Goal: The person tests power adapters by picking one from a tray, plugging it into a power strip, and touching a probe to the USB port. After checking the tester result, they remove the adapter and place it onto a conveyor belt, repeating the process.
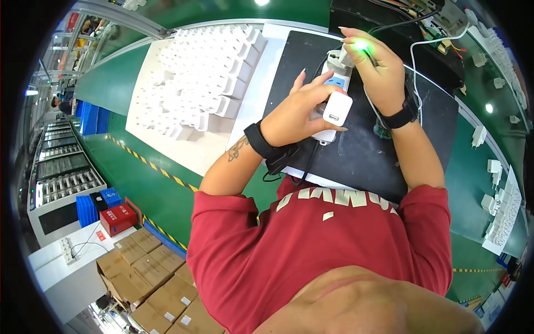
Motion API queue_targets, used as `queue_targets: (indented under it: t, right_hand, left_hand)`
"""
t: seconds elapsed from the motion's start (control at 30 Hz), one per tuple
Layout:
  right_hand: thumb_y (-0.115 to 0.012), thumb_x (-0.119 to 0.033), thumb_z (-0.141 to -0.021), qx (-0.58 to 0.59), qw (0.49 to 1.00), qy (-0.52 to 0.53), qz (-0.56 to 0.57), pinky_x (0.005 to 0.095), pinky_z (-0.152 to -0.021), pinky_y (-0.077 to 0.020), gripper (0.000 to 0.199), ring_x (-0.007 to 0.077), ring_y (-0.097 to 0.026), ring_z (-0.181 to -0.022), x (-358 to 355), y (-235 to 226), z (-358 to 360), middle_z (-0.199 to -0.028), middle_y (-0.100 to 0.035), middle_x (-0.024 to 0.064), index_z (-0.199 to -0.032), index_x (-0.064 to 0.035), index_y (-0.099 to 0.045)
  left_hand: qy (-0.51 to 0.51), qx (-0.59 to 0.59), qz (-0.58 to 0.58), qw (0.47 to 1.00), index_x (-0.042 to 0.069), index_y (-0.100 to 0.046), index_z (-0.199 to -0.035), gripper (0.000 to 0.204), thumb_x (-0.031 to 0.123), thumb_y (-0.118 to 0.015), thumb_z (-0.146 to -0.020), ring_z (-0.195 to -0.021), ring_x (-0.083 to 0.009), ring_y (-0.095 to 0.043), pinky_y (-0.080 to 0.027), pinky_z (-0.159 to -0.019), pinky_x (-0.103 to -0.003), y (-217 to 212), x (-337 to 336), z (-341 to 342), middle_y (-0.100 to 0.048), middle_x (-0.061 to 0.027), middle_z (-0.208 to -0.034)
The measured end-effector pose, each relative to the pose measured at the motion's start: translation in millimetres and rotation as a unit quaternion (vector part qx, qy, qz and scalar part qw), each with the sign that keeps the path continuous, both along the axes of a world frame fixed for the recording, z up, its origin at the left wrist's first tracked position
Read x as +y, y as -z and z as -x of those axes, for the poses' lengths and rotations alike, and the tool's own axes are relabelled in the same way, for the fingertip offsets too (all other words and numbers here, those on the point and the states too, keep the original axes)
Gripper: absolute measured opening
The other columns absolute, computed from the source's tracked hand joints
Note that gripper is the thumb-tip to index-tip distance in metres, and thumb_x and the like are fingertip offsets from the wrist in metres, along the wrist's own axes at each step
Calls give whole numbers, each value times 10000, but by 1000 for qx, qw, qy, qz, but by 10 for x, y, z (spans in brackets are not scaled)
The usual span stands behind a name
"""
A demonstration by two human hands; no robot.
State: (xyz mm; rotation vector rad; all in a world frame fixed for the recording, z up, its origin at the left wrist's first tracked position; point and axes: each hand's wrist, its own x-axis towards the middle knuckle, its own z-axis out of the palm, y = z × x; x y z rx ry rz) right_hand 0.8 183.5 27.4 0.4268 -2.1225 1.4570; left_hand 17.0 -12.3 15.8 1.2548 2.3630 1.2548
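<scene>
My left hand [297,114] grips a white USB charger [338,109] between thumb and fingers, its port side toward me. Beneath it lies a white power strip [325,137] with a blue socket panel [335,82], partly covered by the charger and fingers. At the far end of the strip, my right hand [381,69] is closed round another white charger [347,55], mostly hidden by the thumb and fingers. A bright green light [361,44] glows at those fingers, and a dark cable runs past the thumb. Both wrists wear black bands.
Many white chargers [211,72] stand in rows on a pale board at the left. The strip rests on a black mat [295,55]. Behind it is a dark box [406,33] with wires. A white cable [414,61] loops at the right, near more chargers [494,167].
</scene>
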Motion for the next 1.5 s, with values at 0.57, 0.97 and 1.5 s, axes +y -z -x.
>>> queue_targets:
  t: [0.57,0.97,1.5]
  right_hand:
    - [-630,-87,-840,-19,1000,15,-6,304,-804,-490,139,223,-648,-921,-25,-58,-36,-1081,-671,103,-937,7,-667]
    - [-616,-40,-838,-14,998,26,-60,298,-812,-483,117,221,-638,-914,-8,-81,-67,-1073,-667,123,-923,34,-645]
    - [-636,-42,-796,35,994,27,-96,371,-882,-469,124,308,-602,-1043,27,-100,-51,-1061,-669,106,-912,-7,-663]
  left_hand:
    - [45,-66,-208,975,49,-612,-1070,361,74,-747,-736,-1185,-284,-531,-173,-1132,-486,-415,-66,15,-631,-80,-1041]
    - [-366,430,611,555,193,-624,-1000,209,163,-636,-794,-1038,-204,-582,-271,-1045,-538,-1096,-2808,1656,-648,33,-982]
    - [-345,337,686,545,216,-632,-1085,283,119,-472,-872,-1082,-222,-584,-422,-903,-524,-992,-2491,2246,-619,-31,-1141]
